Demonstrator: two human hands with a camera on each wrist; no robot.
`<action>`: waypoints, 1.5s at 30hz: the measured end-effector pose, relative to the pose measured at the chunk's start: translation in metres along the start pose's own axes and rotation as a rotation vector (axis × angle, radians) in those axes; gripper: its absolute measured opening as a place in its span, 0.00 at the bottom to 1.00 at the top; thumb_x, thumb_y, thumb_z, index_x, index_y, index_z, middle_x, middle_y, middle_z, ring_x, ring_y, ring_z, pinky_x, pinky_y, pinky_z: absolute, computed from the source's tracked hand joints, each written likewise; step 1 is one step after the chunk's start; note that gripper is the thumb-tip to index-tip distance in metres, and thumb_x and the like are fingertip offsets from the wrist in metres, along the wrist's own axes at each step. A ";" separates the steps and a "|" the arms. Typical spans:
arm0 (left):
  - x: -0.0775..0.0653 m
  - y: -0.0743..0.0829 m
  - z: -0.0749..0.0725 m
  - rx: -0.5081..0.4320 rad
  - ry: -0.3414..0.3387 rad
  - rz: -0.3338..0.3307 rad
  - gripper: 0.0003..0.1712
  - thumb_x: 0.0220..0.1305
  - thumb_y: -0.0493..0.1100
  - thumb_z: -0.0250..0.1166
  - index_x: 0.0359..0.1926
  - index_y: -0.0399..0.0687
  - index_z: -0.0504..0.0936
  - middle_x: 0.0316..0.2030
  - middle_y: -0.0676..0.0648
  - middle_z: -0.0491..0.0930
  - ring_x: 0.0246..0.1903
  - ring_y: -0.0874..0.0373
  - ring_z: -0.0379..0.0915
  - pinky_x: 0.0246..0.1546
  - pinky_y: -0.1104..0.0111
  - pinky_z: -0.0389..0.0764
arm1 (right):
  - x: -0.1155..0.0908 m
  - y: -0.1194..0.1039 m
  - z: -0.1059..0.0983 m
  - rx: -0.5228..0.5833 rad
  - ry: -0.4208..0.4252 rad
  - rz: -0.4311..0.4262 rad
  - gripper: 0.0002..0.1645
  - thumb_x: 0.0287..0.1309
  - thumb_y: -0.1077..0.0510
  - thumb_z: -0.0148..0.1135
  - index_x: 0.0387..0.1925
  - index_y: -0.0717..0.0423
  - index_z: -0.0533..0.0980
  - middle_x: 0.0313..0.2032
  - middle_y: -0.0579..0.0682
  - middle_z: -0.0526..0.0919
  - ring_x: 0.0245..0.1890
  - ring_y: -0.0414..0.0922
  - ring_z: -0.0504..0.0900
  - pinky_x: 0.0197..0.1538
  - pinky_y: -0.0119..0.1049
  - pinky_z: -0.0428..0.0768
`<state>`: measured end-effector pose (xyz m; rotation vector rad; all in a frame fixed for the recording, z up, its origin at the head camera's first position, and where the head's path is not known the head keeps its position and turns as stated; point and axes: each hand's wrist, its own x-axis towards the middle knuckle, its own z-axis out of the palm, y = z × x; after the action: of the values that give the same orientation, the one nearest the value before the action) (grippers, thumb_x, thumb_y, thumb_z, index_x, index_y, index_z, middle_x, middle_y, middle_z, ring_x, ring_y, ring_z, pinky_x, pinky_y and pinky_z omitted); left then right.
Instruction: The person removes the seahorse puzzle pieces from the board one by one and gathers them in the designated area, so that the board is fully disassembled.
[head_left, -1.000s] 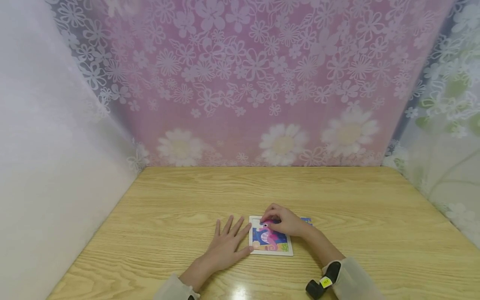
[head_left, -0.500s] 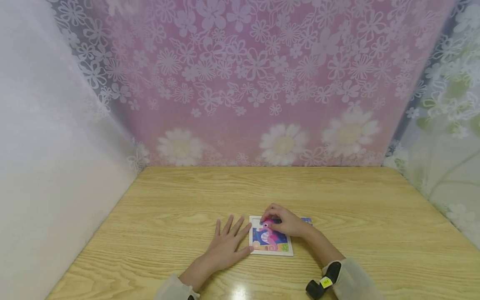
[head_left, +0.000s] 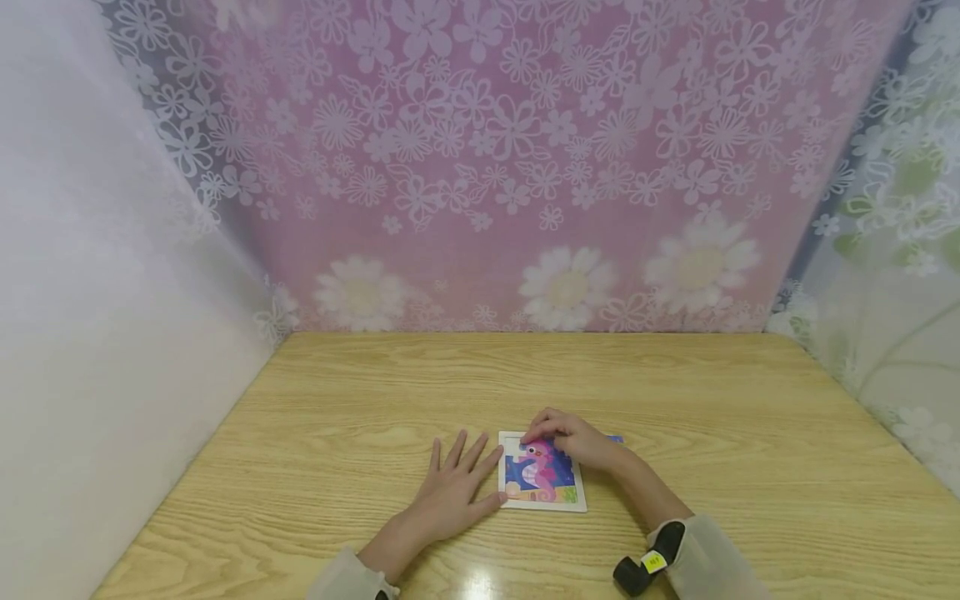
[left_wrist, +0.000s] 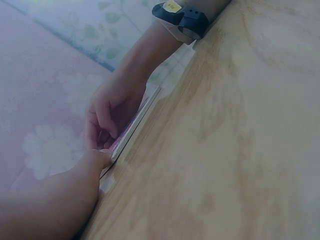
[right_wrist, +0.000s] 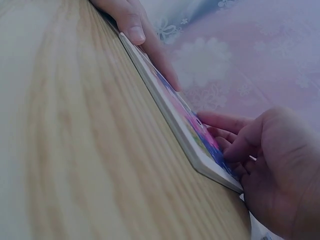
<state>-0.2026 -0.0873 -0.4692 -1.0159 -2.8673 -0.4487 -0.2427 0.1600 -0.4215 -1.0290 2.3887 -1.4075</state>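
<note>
A seahorse jigsaw puzzle point(head_left: 542, 475) in a white frame lies flat on the wooden table; its upper left corner shows a bare white gap. My left hand point(head_left: 450, 492) lies palm down with spread fingers, its thumb and index fingertips at the frame's left edge. Over the puzzle's upper right part, my right hand point(head_left: 577, 440) has bent fingers, the index fingertip touching the picture beside the gap. In the right wrist view, the right thumb point(right_wrist: 245, 142) is close over the blue part of the picture. Nothing shows pinched between thumb and fingers.
A blue printed piece point(head_left: 616, 438) lies on the table just behind my right hand, mostly hidden by it. Flowered pink cloth point(head_left: 480, 167) hangs along the table's back edge, with pale curtains on both sides. A black wrist camera point(head_left: 648, 560) sits on the right forearm.
My right hand has shifted slightly right, and its thumb has drawn back from the seahorse, so more of the picture shows. The left hand and the frame have stayed put.
</note>
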 end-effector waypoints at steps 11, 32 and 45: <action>0.001 0.001 -0.003 -0.007 -0.005 0.001 0.38 0.66 0.68 0.38 0.70 0.55 0.54 0.69 0.44 0.46 0.67 0.41 0.32 0.58 0.40 0.30 | -0.001 0.005 -0.003 -0.051 -0.030 -0.035 0.28 0.42 0.83 0.40 0.45 0.70 0.77 0.44 0.63 0.72 0.45 0.58 0.69 0.49 0.45 0.68; -0.001 0.000 0.000 0.004 0.004 0.009 0.38 0.66 0.68 0.36 0.70 0.54 0.54 0.69 0.44 0.45 0.67 0.40 0.32 0.58 0.40 0.30 | -0.001 0.007 -0.001 -0.054 -0.003 -0.037 0.26 0.44 0.82 0.44 0.44 0.68 0.77 0.44 0.60 0.73 0.44 0.53 0.70 0.49 0.42 0.68; 0.000 0.000 0.001 -0.004 0.003 0.011 0.38 0.66 0.68 0.37 0.70 0.54 0.54 0.69 0.44 0.46 0.67 0.40 0.31 0.57 0.39 0.30 | -0.001 0.004 -0.001 -0.063 -0.040 -0.003 0.20 0.50 0.78 0.52 0.46 0.68 0.77 0.45 0.60 0.71 0.48 0.55 0.68 0.53 0.47 0.66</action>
<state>-0.2026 -0.0871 -0.4701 -1.0296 -2.8580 -0.4554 -0.2444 0.1627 -0.4247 -1.0662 2.4183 -1.3075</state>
